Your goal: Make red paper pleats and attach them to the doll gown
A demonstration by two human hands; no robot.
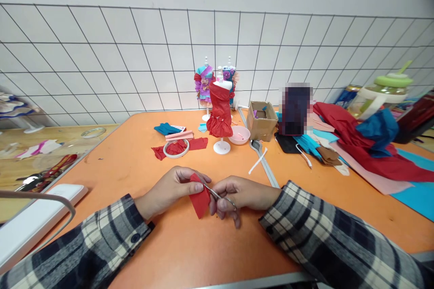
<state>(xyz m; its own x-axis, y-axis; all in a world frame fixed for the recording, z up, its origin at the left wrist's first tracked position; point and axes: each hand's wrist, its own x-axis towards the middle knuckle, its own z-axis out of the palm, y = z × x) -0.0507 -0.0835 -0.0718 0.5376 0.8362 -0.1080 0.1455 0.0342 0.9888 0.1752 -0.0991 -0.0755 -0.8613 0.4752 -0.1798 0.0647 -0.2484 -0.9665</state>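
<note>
Low over the front of the orange table, my left hand (179, 187) pinches a folded piece of red crepe paper (199, 203) between thumb and fingers. Small metal scissors (217, 195) are in my right hand (230, 194), with fingers at the handle loops. The blades point left and meet the red paper's upper right edge. Beyond my hands stands a small dress form (220, 117) on a round white base, wearing a red paper dress. A roll of tape (176, 148) lies on red paper scraps to its left.
Behind are two more dressed forms (205, 88). A pink bowl (239, 134), a cardboard box (261, 119) and a grey spoon (257, 146) stand or lie right of centre. Crepe paper sheets (373, 142) and a lidded bottle (383, 95) fill the far right. A white power strip (44, 221) lies left.
</note>
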